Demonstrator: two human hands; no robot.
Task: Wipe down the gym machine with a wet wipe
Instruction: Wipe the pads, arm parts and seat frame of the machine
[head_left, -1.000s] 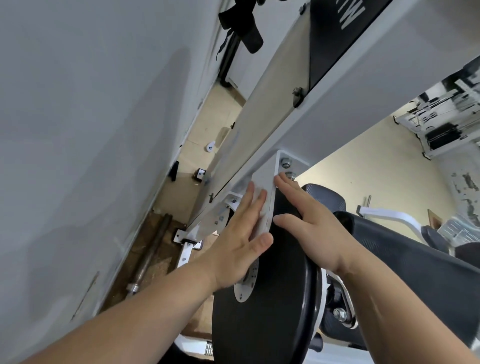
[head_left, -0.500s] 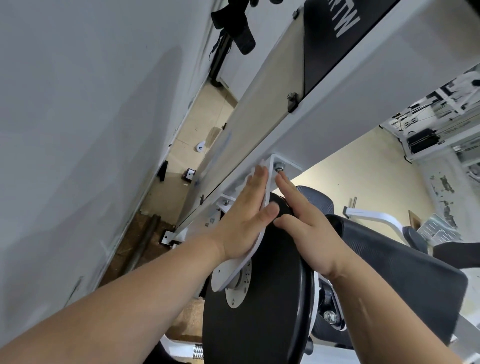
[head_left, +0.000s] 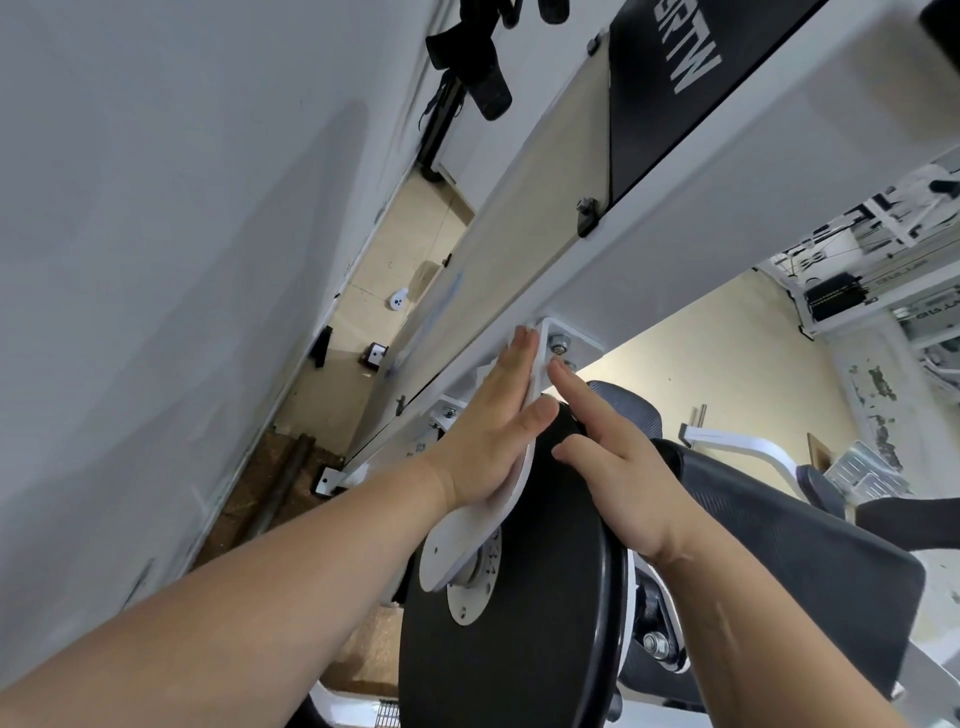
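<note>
Pressing the wet wipe (head_left: 536, 387) flat against the white pivot plate (head_left: 457, 545) of the gym machine (head_left: 727, 234), the left hand (head_left: 498, 441) is spreading straight fingers (head_left: 514, 364), likely for even pressure, while the right hand (head_left: 618, 478), open and grasping nothing, is resting on the black disc (head_left: 519, 623), probably steadying it.

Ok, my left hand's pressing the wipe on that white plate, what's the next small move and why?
Probably slide the left hand and wet wipe down the white plate toward its rounded lower end: the fingers reach the bolted bracket at the top, and that lower end lies uncovered.
</note>
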